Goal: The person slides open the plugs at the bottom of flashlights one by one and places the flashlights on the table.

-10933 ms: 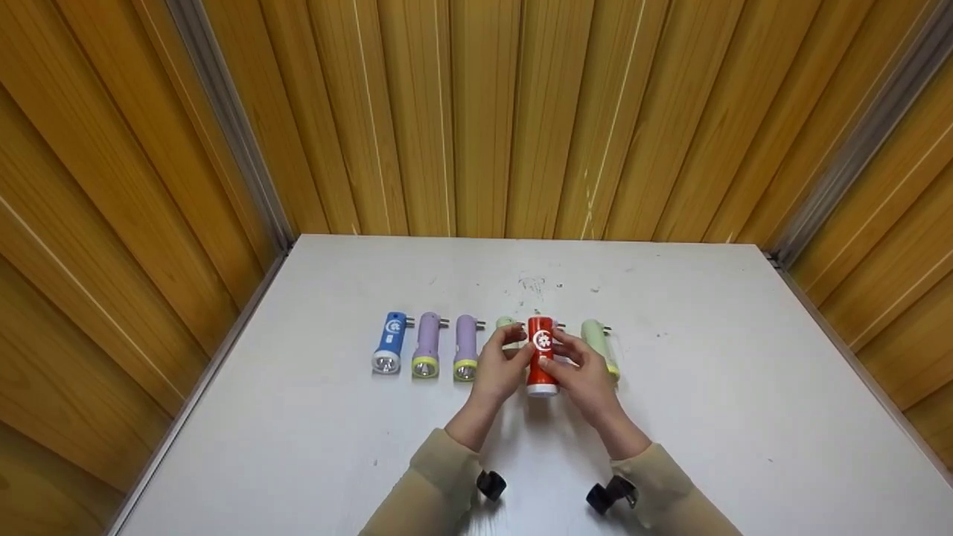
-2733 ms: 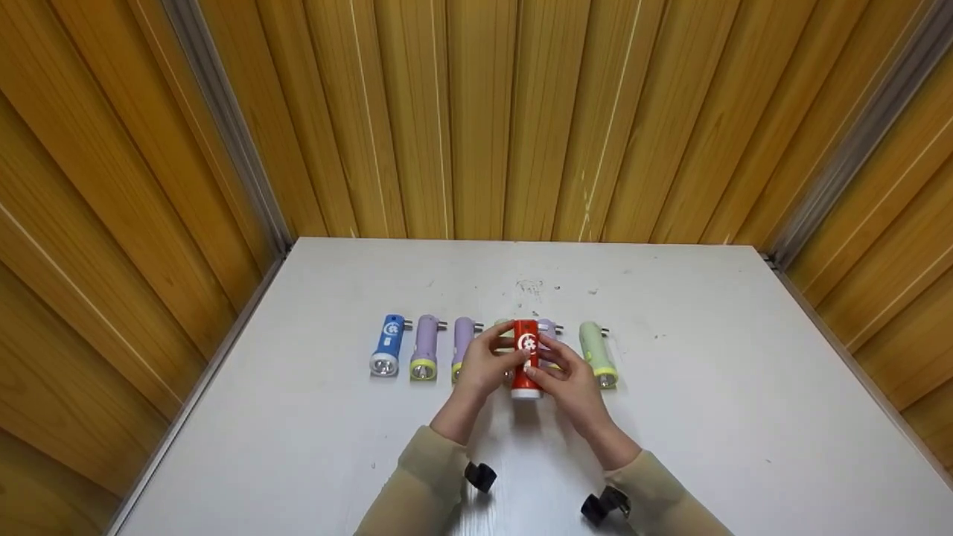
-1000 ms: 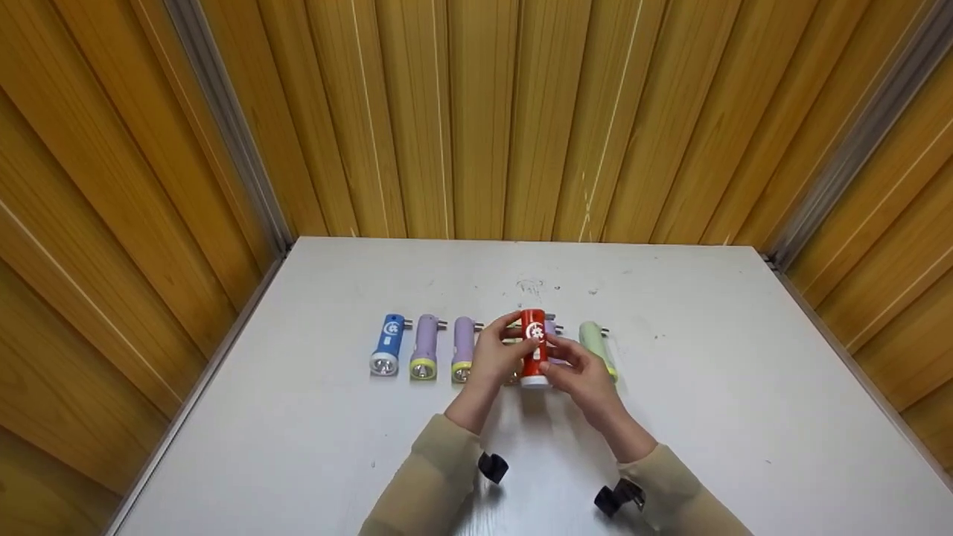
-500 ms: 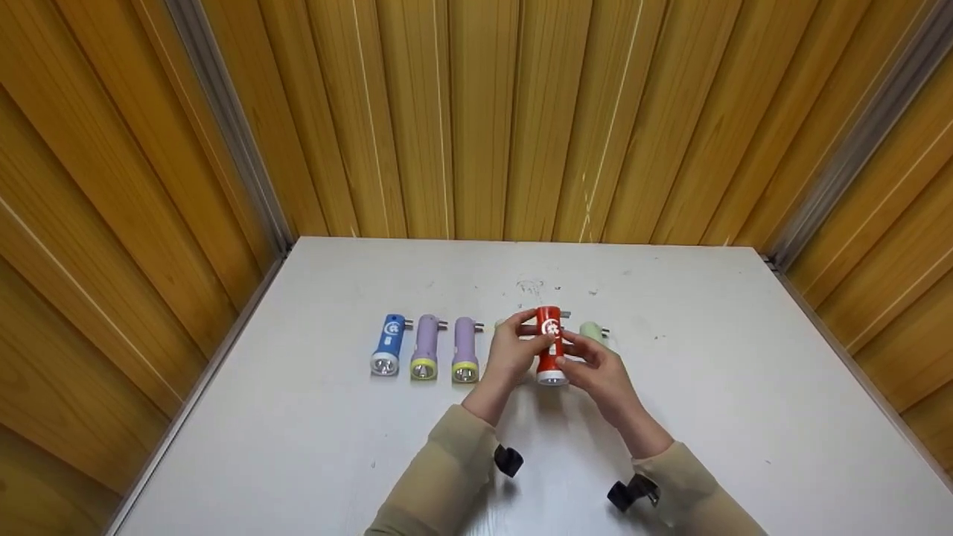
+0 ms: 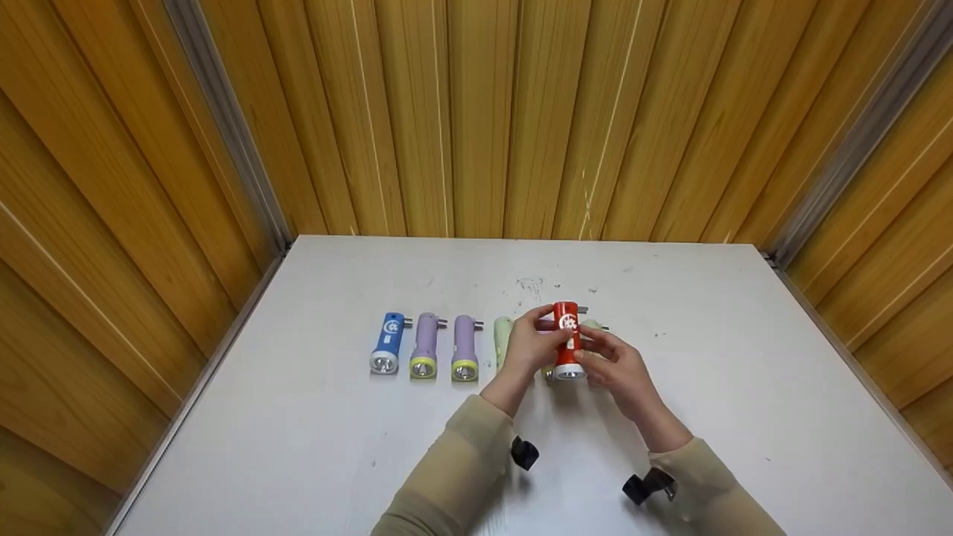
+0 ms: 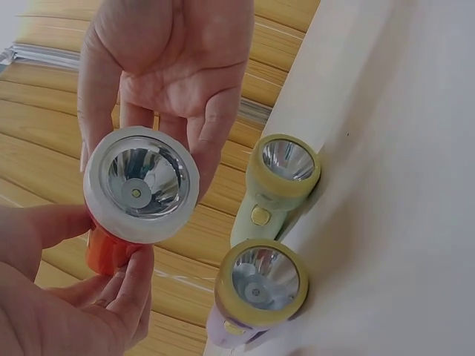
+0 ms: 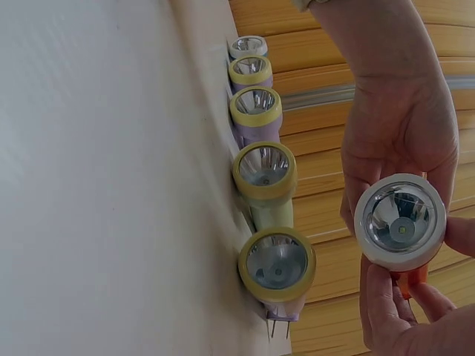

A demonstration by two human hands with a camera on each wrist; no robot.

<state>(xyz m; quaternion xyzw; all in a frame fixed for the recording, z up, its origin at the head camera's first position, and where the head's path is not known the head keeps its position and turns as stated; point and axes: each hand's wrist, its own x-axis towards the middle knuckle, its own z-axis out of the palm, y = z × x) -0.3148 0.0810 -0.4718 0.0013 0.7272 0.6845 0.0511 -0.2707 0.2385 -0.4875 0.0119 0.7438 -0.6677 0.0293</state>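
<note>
A red flashlight [image 5: 566, 327] with a white head and a white printed emblem is held up over the table between both hands. My left hand [image 5: 527, 345] grips its left side, thumb across the front of the barrel. On the other side my right hand [image 5: 622, 372] pinches it near the white head. Metal plug prongs stick out at its upper right. In the right wrist view its clear lens [image 7: 401, 222] faces the camera. Below the hands lie a purple flashlight [image 7: 278, 271] and a green flashlight [image 5: 594, 324], both partly hidden.
In a row to the left lie a blue flashlight [image 5: 389, 339], two purple flashlights, one at the row's middle [image 5: 464, 342], and a light green flashlight [image 5: 502, 339]. The white table [image 5: 335, 447] has wood-patterned walls [image 5: 476, 119] behind and at its sides.
Both hands have carried the red flashlight to the right and slightly away over the last second. Its head has tipped up, so the lens now shows. The row has not moved.
</note>
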